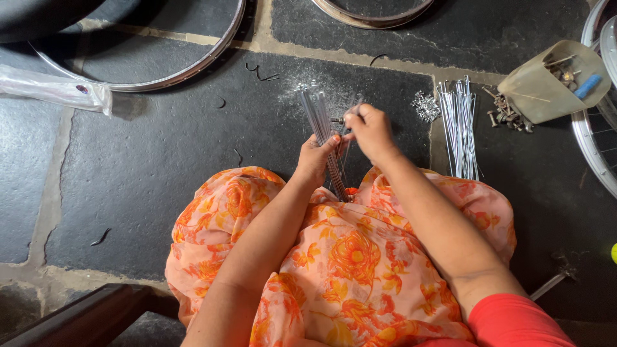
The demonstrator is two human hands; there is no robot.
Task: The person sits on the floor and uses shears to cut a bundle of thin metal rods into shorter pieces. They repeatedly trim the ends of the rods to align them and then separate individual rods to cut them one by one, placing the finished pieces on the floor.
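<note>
Left hand (315, 160) clamped around bundle of spokes (324, 138) above the orange cloth (340, 257), right hand (369, 128) pinched on one spoke end, perhaps a nipple; best kept upright, bundle steady, loose spokes (459, 125) right of it.

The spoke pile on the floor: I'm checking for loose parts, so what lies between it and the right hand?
In the head view, a small heap of silvery nipples lies on the dark stone floor between the right hand and the spoke pile.

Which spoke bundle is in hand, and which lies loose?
The bundle of spokes at centre is gripped by the left hand; the right hand touches its top. The other bundle lies loose on the floor, right.
</note>
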